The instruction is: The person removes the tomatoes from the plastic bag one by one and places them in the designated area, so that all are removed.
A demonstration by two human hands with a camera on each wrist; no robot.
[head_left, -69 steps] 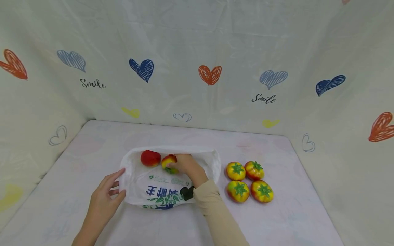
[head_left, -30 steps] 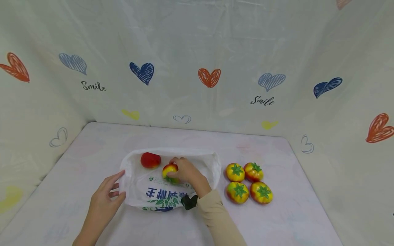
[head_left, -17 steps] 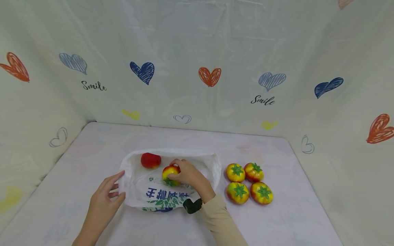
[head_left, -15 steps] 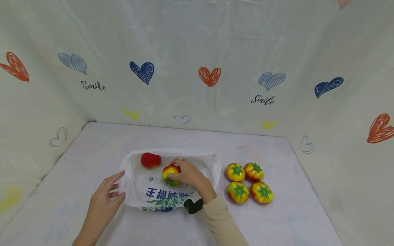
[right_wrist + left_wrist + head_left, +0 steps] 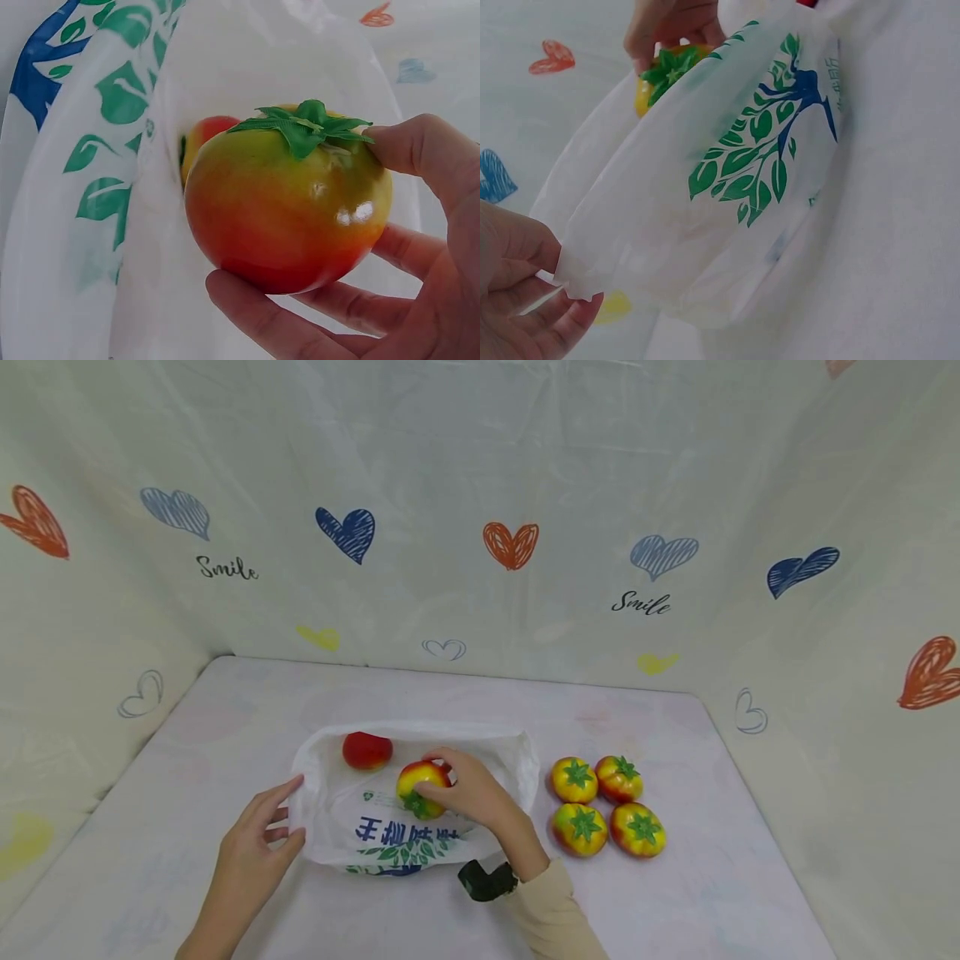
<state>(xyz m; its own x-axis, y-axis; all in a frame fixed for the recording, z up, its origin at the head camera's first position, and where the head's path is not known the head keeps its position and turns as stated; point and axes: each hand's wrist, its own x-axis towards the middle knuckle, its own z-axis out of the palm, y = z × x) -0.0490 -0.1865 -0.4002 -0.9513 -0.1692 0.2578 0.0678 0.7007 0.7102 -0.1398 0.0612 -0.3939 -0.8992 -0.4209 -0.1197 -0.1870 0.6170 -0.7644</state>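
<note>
A white plastic bag (image 5: 330, 827) with blue lettering and green leaf prints lies on the table with its mouth spread wide. The left hand (image 5: 258, 839) pinches its left rim; in the left wrist view, fingers (image 5: 574, 319) curl at the bag's edge. My right hand (image 5: 480, 795) grips a glossy red-yellow tomato (image 5: 285, 210) with a green leafy top, thumb near the leaves and fingers underneath. That tomato is over the bag's mouth. Deeper inside the bag sits another red tomato (image 5: 367, 752), partly hidden by the held one in the right wrist view.
Several more red-yellow tomatoes (image 5: 579, 830) stand in a close group on the table (image 5: 720, 877), right of the bag. A pale curtain (image 5: 450, 460) printed with hearts surrounds the table's back and sides. A black device (image 5: 487, 881) hangs at the right wrist.
My right hand has drawn the tomato up and back toward me, slightly rightward, from deeper in the bag. The left hand keeps its place on the rim; the grouped tomatoes stay put.
</note>
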